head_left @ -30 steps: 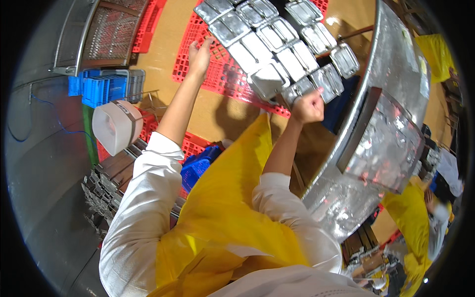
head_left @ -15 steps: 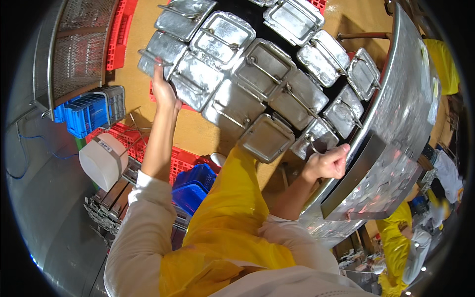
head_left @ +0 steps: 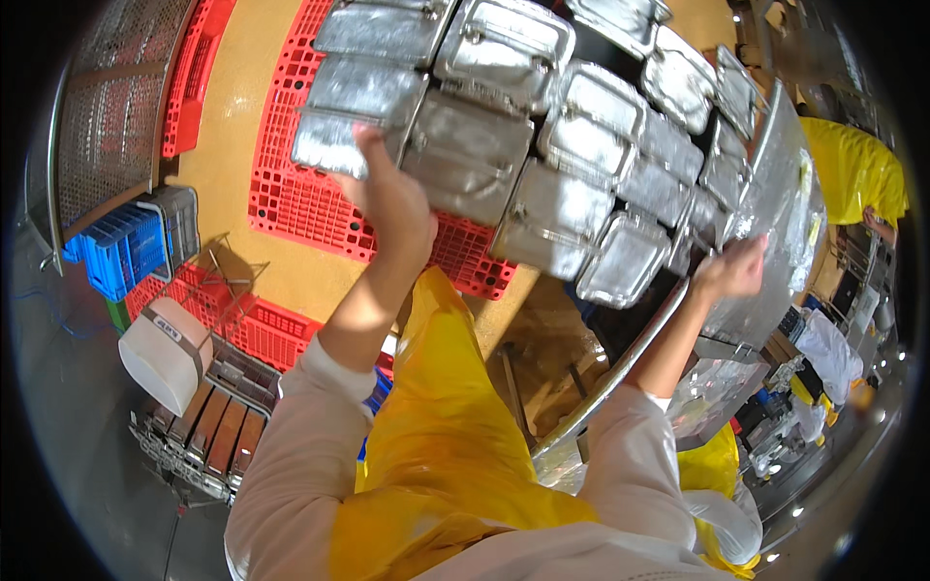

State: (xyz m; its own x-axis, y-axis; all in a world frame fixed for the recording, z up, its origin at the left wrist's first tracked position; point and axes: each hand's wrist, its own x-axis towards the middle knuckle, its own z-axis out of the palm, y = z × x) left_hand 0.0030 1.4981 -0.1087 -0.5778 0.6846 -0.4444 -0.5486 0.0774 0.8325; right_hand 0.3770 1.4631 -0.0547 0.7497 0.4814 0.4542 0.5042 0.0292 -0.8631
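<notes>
Many silver metal boxes with lids and wire handles lie packed side by side in front of me. My left hand is at their near left corner, its thumb on top of a corner metal box and its other fingers hidden, slightly blurred. My right hand is closed in a fist at the right end of the boxes, beside the metal table's rim. What that fist holds, if anything, is hidden.
Under the boxes' left side lies a red plastic pallet on the yellow floor. At left stand a blue crate, a white tub and a mesh rack. A metal table runs along the right; a person in yellow stands beyond.
The view has shifted. The boxes now appear further right and nearer the red pallet, which has come into view beneath them. Both hands sit further right in the picture.
</notes>
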